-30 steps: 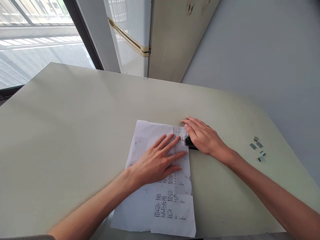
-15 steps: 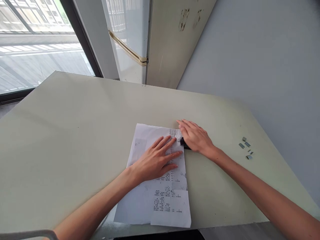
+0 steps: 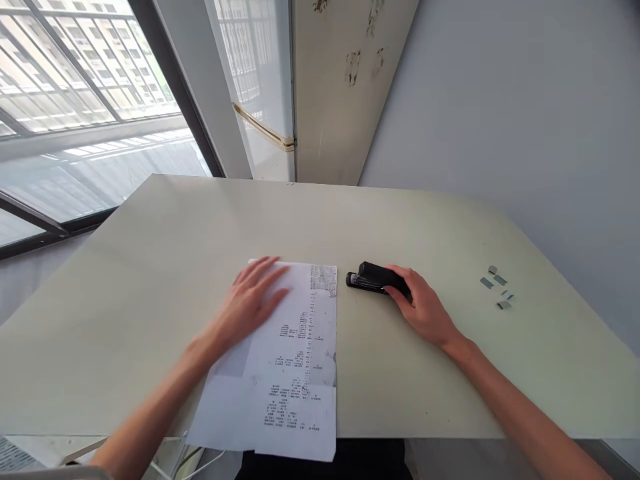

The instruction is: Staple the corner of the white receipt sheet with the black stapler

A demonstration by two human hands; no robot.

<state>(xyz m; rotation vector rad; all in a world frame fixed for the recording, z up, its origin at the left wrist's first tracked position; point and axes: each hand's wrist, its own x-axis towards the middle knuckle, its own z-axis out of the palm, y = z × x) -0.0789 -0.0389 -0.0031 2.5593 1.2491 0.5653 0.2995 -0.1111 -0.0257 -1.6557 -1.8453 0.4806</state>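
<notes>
Resting left hand [image 3: 253, 297], spread open, on printed paper [image 3: 290, 367] with type [image 3: 293, 403] too small to read. Clamping right hand [image 3: 425, 303] around black stapler [image 3: 381, 275], apart from left. Showing short grey strips [image 3: 487, 283] on worktop [image 3: 175, 267], right of right hand.

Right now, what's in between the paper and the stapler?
Just a thin strip of table: the paper and stapler aren't touching. The head view shows it.
</notes>
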